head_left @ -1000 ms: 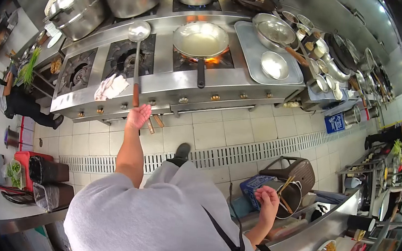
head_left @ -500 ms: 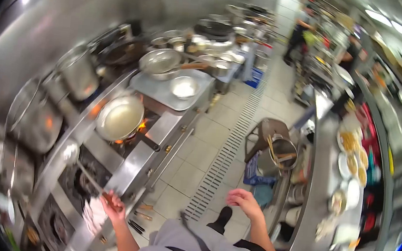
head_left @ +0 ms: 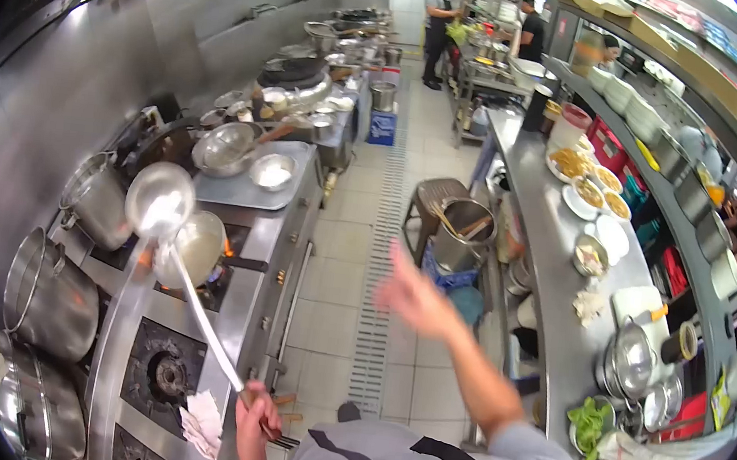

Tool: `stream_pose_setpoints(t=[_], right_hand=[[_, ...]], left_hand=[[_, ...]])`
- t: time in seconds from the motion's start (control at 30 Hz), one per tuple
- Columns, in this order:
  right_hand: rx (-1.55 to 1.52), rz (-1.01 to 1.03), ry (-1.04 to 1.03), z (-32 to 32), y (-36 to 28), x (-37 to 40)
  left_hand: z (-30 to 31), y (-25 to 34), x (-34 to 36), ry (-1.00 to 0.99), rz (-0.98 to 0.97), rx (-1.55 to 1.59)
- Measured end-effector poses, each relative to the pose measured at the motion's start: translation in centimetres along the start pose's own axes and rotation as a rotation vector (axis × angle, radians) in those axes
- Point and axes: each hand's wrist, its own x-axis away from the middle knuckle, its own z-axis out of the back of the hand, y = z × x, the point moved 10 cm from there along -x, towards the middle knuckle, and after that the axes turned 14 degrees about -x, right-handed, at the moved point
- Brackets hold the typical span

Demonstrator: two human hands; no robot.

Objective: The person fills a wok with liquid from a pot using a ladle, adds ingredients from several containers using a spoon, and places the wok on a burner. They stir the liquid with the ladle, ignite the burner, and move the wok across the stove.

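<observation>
My left hand (head_left: 258, 412) is wrapped round the wooden handle of a long metal ladle (head_left: 160, 200), whose bowl is raised over the stove, partly in front of a pan (head_left: 196, 250). That pan sits on a lit burner, flames showing at its right side, its handle pointing right. Over the aisle my right hand (head_left: 411, 296) is stretched forward with fingers apart, blurred by motion and holding nothing. A white cloth (head_left: 202, 424) lies on the stove's front edge, just left of my left hand.
Large pots (head_left: 54, 294) line the stove's back. Beyond the pan, a tray (head_left: 251, 191) carries a strainer and bowl. Across the aisle stand a stool (head_left: 437, 199), a pot with utensils (head_left: 464, 245) and a counter (head_left: 535, 248) with plated food. People (head_left: 437, 31) stand in the background.
The ladle has risen from the back of the stove to in front of the pan. My right hand has reached forward and left. The view has turned rightward.
</observation>
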Motion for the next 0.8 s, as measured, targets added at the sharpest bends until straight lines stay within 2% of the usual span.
stream_pose_setpoints(t=[0.03,0.07,0.1,0.13,0.17,0.23,0.3,0.37,0.4,0.43,0.5,0.57,0.63,0.67,0.73,0.8], right_hand=[[0.077,0.118,0.117,2.7,-7.1,-2.5],[-0.116,0.213,0.159,4.7,-12.6,-3.9],[-0.181,0.339,0.180,6.2,-17.9,-4.0],[-0.269,0.416,0.183,7.3,-22.0,-3.5],[-0.332,0.544,0.230,8.6,-24.1,-2.6],[-0.218,0.507,0.235,8.7,-25.4,1.0],[-0.161,0.262,0.224,7.4,-21.2,5.2],[-0.079,0.044,0.162,6.2,-11.9,9.6],[-0.138,-0.071,0.196,5.9,-6.1,13.2],[-0.128,-0.099,0.297,5.6,-1.1,18.0],[-0.209,-0.366,0.378,2.5,8.5,29.9],[-0.429,-0.673,0.662,-3.7,14.5,43.9],[-0.606,-0.930,0.935,-9.7,15.2,55.5],[-0.698,-1.056,1.062,-14.0,14.6,60.6],[-0.563,-1.083,1.186,-18.3,15.5,68.8],[-0.627,-0.911,1.577,-20.8,13.2,74.1]], left_hand=[[-1.4,0.1,0.6,-0.012,-0.017,0.015],[-2.1,-1.0,0.0,-0.104,-0.003,0.010],[-3.5,-0.9,0.0,-0.124,-0.018,0.014],[-5.2,-1.8,0.6,-0.196,0.082,0.024],[-6.7,-2.8,1.4,-0.269,0.185,0.029],[-8.9,-5.6,3.1,-0.343,0.248,-0.048],[-10.9,-7.6,5.8,-0.409,0.310,-0.126],[-12.8,-8.2,8.3,-0.470,0.369,-0.174],[-13.7,-8.0,9.2,-0.518,0.351,-0.190],[-14.5,-7.5,10.0,-0.565,0.328,-0.208],[-15.8,-7.1,11.0,-0.660,0.354,-0.261],[-17.4,-5.4,11.6,-0.823,0.152,-0.217],[-19.9,-4.3,11.9,-0.927,0.024,-0.110],[-20.3,-5.1,11.8,-0.923,0.132,-0.126],[-21.0,-6.7,12.0,-0.969,0.273,-0.168],[-21.2,-8.6,14.0,-1.122,0.384,-0.139]])
